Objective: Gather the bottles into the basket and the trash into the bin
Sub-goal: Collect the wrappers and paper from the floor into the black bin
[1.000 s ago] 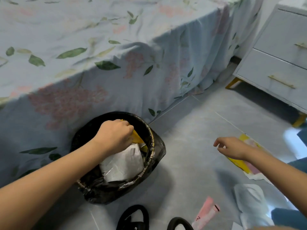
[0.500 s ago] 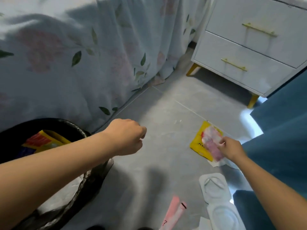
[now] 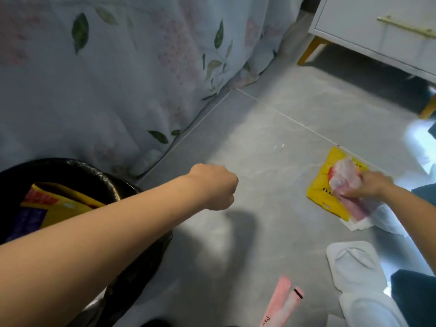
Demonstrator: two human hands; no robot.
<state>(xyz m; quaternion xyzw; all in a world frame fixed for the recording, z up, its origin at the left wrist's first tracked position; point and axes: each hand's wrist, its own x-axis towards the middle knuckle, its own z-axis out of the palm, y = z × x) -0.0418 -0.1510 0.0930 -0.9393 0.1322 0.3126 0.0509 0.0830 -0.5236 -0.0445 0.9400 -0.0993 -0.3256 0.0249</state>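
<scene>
Two hands show over the grey floor. The right hand is on the right side, and its fingers are curled round a crinkly clear wrapper with pink on it. That wrapper sits on top of a yellow bag, which lies flat on the floor with a white tissue poking out just under it. The left hand hangs in the middle, above the floor, with its fingers curled into a fist — nothing is in it. It is well apart from the wrapper and the yellow bag. The bin is at the lower left, under the left arm, lined with a black bag, and some yellow and red packets lie inside it. So the bin is on the far side of the left hand from the trash the right hand holds. Near the bottom edge a pink tube lies on the floor, and just right of it are two white slippers. A flowery bed sheet hangs down behind the bin — a white drawer unit with yellow legs stands at the top right.
</scene>
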